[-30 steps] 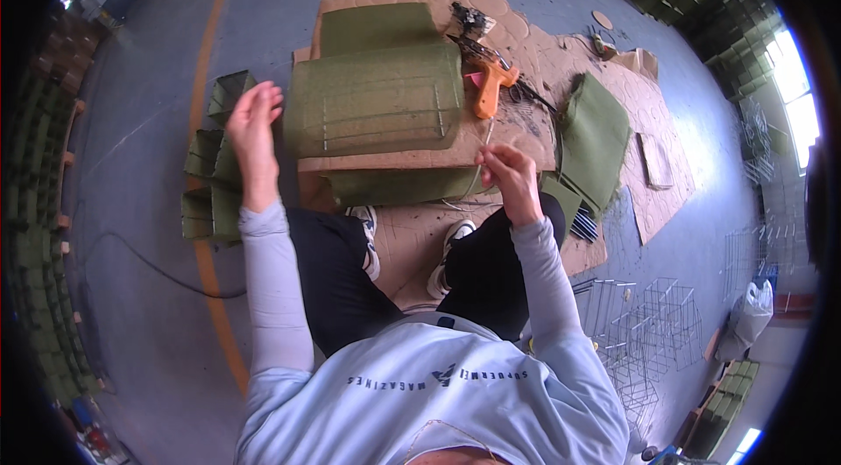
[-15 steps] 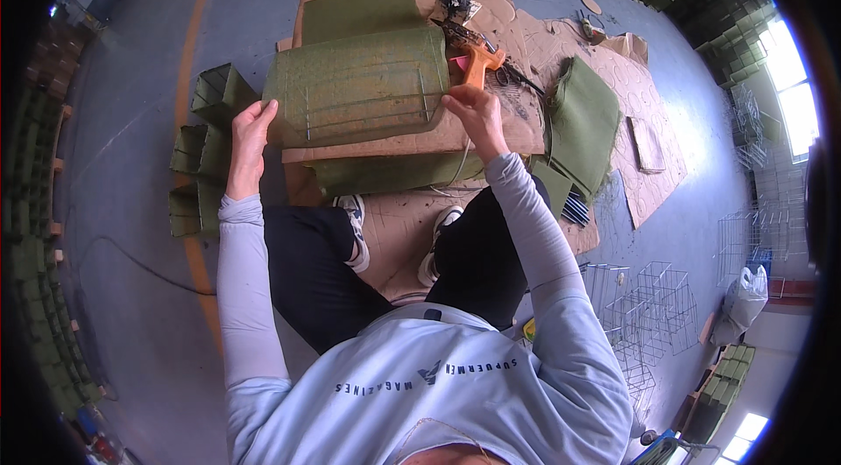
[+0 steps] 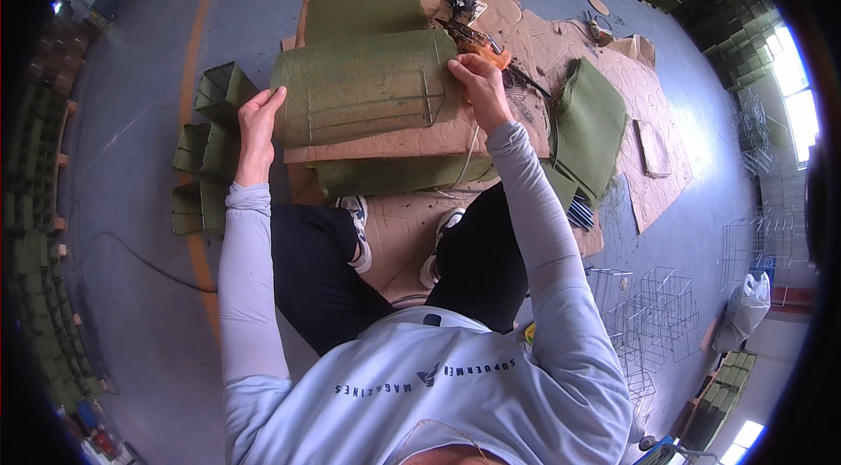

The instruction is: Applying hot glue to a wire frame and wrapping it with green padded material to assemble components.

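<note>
A translucent green fabric sheet (image 3: 350, 62) lies across a cardboard-topped work surface in front of me. Through it shows a rectangular wire frame (image 3: 429, 97). My left hand (image 3: 257, 127) pinches the sheet's left edge between thumb and fingers. At the right edge my right hand (image 3: 484, 88) has its fingers closed on the sheet, near the corner of the wire. Just beyond that hand is an orange glue gun (image 3: 495, 55), its handle mostly hidden. Another flat green fabric piece (image 3: 363, 11) rests behind the sheet.
Green fabric boxes (image 3: 203, 149) stand on the floor to the left. Folded green fabric (image 3: 591, 127) lies on cardboard (image 3: 653, 202) at the right. Bare wire frames (image 3: 653, 312) are piled further right. A dark, messy clump (image 3: 460, 2) sits behind the glue gun.
My right hand has moved away from me along the sheet's right edge and now covers the glue gun's handle. My left hand has shifted slightly up, still at the left edge.
</note>
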Demonstrator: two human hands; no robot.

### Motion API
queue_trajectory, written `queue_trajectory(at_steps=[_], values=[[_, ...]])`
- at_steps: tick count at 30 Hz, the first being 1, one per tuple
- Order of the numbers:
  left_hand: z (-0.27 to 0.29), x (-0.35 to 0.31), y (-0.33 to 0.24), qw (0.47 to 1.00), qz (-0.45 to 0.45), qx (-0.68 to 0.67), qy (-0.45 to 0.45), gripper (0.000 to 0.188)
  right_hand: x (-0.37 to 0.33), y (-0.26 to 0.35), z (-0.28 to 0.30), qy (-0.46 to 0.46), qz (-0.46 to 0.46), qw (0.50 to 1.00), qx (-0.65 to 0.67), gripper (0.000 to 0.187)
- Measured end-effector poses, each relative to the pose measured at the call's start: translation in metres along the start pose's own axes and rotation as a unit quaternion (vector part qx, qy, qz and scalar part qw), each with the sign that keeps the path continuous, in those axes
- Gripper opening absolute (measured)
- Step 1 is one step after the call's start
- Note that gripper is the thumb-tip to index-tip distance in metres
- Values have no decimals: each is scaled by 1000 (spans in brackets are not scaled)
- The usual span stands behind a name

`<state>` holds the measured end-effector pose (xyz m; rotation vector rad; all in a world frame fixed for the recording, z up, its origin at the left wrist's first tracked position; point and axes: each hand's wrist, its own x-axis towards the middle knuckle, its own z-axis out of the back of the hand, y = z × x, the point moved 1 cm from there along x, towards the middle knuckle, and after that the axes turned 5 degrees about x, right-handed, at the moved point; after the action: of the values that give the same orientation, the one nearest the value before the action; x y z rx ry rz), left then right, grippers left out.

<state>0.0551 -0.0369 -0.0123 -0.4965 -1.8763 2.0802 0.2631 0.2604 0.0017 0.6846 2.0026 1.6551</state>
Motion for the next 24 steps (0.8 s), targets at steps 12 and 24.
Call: queue_trajectory(at_steps=[12, 24], values=[[-8, 3, -2, 998, 24, -57, 15, 24, 20, -33, 22, 88, -102, 970, 200, 10], [-10, 17, 16, 998, 27, -44, -19, 39, -9, -16, 14, 113, -103, 988, 38, 14]])
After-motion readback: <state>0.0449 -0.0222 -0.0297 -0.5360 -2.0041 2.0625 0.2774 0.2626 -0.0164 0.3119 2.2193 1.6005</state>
